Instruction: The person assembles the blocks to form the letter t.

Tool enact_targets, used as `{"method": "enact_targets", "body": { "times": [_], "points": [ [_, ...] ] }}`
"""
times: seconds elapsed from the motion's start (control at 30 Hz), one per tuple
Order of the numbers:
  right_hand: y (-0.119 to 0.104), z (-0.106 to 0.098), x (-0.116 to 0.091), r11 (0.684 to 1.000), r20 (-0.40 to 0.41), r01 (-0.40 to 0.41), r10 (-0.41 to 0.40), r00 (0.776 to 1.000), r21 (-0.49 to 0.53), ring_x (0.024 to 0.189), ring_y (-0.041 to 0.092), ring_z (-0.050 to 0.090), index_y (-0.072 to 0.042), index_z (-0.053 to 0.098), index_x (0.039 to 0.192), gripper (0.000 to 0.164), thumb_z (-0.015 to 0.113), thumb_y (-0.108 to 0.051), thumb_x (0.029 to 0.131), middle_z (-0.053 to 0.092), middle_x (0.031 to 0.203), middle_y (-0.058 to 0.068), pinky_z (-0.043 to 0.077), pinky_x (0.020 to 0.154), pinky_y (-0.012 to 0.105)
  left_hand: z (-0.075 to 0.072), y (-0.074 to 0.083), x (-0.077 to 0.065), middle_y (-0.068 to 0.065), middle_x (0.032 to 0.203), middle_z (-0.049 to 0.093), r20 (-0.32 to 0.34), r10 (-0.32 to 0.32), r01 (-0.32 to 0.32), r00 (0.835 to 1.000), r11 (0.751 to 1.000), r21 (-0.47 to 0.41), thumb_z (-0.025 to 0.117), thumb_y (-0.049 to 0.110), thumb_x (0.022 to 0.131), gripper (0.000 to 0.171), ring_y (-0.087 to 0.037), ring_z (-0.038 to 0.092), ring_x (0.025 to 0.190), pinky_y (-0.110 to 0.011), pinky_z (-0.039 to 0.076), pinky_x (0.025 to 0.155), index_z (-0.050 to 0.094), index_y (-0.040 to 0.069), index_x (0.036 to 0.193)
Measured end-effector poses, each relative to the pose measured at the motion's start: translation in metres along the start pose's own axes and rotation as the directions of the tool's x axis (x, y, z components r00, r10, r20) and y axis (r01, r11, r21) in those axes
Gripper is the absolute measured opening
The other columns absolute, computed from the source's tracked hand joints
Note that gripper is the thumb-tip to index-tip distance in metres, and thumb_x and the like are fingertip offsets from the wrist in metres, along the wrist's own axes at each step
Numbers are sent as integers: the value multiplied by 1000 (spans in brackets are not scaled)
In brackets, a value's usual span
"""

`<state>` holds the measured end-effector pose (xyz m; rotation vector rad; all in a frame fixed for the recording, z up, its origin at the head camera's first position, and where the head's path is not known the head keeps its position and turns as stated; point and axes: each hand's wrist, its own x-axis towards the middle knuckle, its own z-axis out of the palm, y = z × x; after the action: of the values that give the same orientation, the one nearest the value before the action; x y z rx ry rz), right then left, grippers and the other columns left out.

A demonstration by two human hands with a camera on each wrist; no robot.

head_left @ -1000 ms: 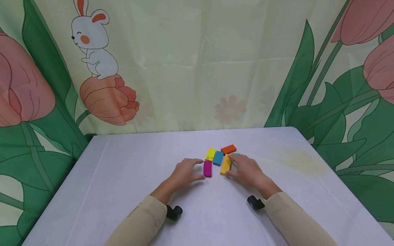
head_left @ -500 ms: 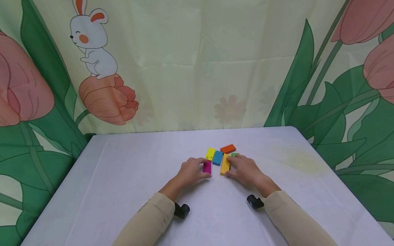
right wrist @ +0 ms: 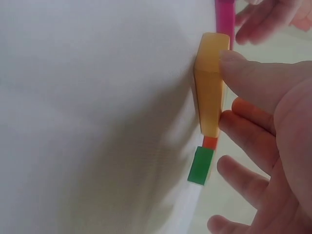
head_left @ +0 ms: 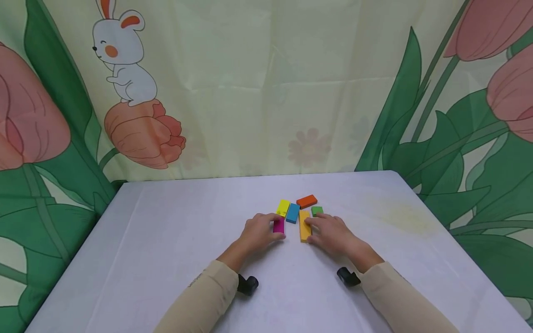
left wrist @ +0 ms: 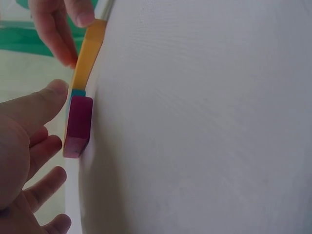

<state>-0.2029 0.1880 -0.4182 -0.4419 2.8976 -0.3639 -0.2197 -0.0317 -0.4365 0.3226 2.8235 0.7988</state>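
My right hand (head_left: pixel 333 233) holds a long yellow-orange block (head_left: pixel 305 226), thumb at its near end and index finger farther along it. In the right wrist view, thumb and index tips meet the yellow-orange block (right wrist: pixel 210 87) and the other fingers spread loosely. My left hand (head_left: pixel 259 231) hovers around a magenta block (head_left: pixel 279 225), partly hiding it in the head view. From the left wrist, the thumb and fingers appear spread just beside the magenta block (left wrist: pixel 79 122), not closed on it. A blue block (head_left: pixel 293 213) lies between the two.
Just beyond the hands, a yellow block (head_left: pixel 283 207) with small markings, an orange-red block (head_left: pixel 306 201) and a green block (head_left: pixel 317 211) lie on the white table (head_left: pixel 187 217). A printed curtain (head_left: pixel 233 92) hangs behind the far edge.
My left hand has moved right, over the magenta block, which stays put. The yellow-orange block has shifted slightly toward me and straightened under my right hand, away from the blue and green blocks.
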Motion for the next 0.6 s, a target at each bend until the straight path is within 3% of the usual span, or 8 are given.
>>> {"method": "enact_targets", "body": {
  "times": [0.6],
  "points": [
    [-2,1,-20,1000,22,16,-16,1000,10,138,40,39,-13,60,139,54,75,-29,90,58,138,11,30,107,64,4,2,2,-7,118,61,-54,-56,53,997,997,-54,86,33,79,67,-26,53,110,-36,57,75,58,18,139]
  ]
}}
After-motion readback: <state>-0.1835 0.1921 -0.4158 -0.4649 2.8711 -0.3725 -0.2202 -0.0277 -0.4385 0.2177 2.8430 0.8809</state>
